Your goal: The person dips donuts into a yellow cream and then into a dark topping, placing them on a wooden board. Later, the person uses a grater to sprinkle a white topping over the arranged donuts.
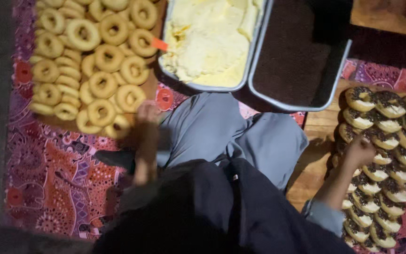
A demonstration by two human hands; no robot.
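Dim, warm indoor light, strongest at top centre: the pale yellow cream in the metal tray is the brightest patch, near blown out, little texture. Plain golden ring doughnuts lit evenly but soft. Whole frame slightly blurred and grainy; left hand and right hand smeared by motion. Dark clothing at the bottom is crushed to black. Left edge and top right corner fall into shadow.

Left side: stacked plain ring doughnuts crowd the wooden board; patterned purple mat below lies open.
Middle: grey metal tray of pale cream and dark-filled tray block ahead.
Right: rows of chocolate-sprinkled filled doughnuts; a bare wood strip beside them.
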